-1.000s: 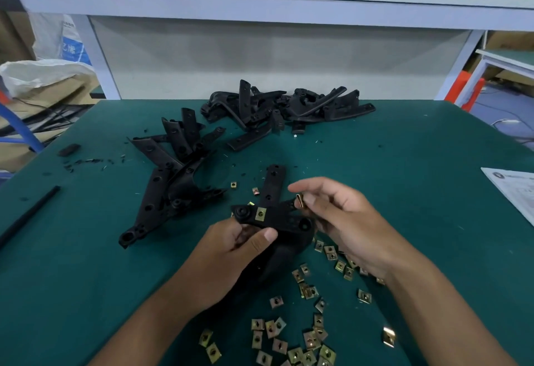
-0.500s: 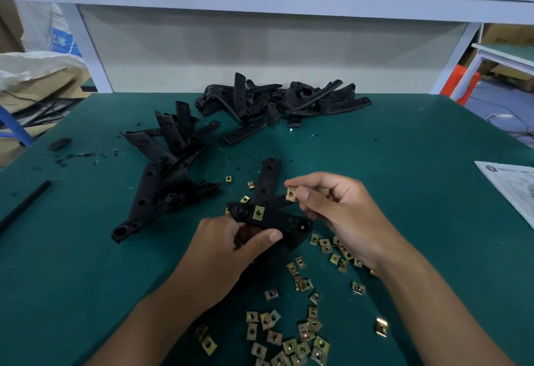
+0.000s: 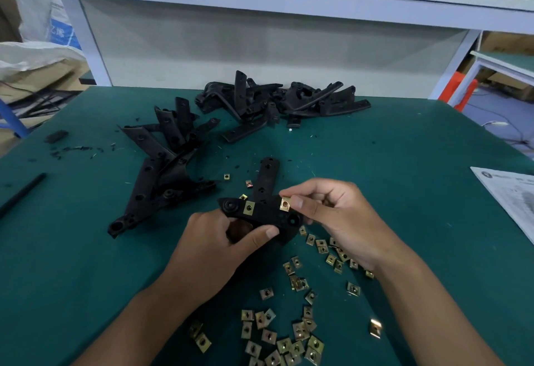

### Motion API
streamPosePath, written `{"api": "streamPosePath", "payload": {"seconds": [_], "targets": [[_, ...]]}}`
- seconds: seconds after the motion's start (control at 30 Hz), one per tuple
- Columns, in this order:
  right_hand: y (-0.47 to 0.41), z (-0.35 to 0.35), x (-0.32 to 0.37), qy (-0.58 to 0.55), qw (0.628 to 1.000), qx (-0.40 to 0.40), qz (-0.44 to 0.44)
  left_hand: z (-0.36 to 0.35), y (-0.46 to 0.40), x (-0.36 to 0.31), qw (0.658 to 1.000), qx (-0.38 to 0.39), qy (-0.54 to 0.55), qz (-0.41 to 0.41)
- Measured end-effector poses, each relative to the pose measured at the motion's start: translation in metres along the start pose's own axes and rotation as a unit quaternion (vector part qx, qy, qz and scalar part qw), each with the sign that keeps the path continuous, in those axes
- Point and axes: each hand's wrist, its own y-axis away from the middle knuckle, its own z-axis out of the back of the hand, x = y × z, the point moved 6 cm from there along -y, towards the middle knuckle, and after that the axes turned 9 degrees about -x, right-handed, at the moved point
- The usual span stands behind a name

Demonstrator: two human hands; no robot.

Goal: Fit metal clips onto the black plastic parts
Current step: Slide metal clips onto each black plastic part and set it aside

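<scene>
near the middle of the green table (image 3: 404, 192), the left hand (image 3: 213, 238) grips a t-shaped black plastic part (image 3: 264, 211) already bearing one clip while the right hand (image 3: 335, 215) pinches a square brass-coloured metal clip (image 3: 285, 203) at its edge, so the second fitting seems underway, needing a straight push on.

landmark: held black part (image 3: 261, 212) | near side: loose metal clips (image 3: 291, 334) littered the mat | left and far-left: heap of black parts (image 3: 161, 175) blocked | far: second heap (image 3: 277, 100) along table edge | right: bare green mat (image 3: 404, 181) up to paper sheet (image 3: 508, 198)
</scene>
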Motion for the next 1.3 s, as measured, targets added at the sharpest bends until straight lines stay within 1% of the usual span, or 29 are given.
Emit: {"api": "streamPosePath", "payload": {"seconds": [0.4, 0.6, 0.67, 0.8, 0.87, 1.1, 1.23, 1.3], "targets": [[0.001, -0.003, 0.005, -0.001, 1.0, -0.001, -0.009, 0.002, 0.002, -0.012, 0.999, 0.003, -0.014, -0.031], [0.001, -0.004, -0.001, -0.027, 0.999, 0.02, -0.031, 0.0, 0.001, -0.003, 1.0, 0.007, -0.002, -0.006], [0.001, -0.007, -0.001, -0.055, 0.997, 0.03, -0.038, -0.002, 0.0, 0.001, 1.0, 0.012, 0.006, 0.009], [0.002, -0.013, 0.001, -0.162, 0.984, 0.043, -0.052, -0.005, -0.001, 0.005, 0.997, 0.039, 0.048, 0.041], [0.002, -0.015, 0.002, -0.183, 0.98, 0.046, -0.059, -0.007, 0.0, 0.001, 0.994, 0.057, 0.075, 0.054], [0.003, -0.016, 0.002, -0.176, 0.981, 0.049, -0.06, -0.013, 0.002, -0.01, 0.984, 0.1, 0.129, 0.072], [0.003, -0.013, 0.004, -0.126, 0.99, 0.047, -0.049, -0.013, 0.001, -0.006, 0.981, 0.1, 0.149, 0.08], [0.004, -0.01, 0.006, -0.091, 0.994, 0.044, -0.037, -0.012, 0.0, -0.007, 0.984, 0.103, 0.132, 0.062]]}}
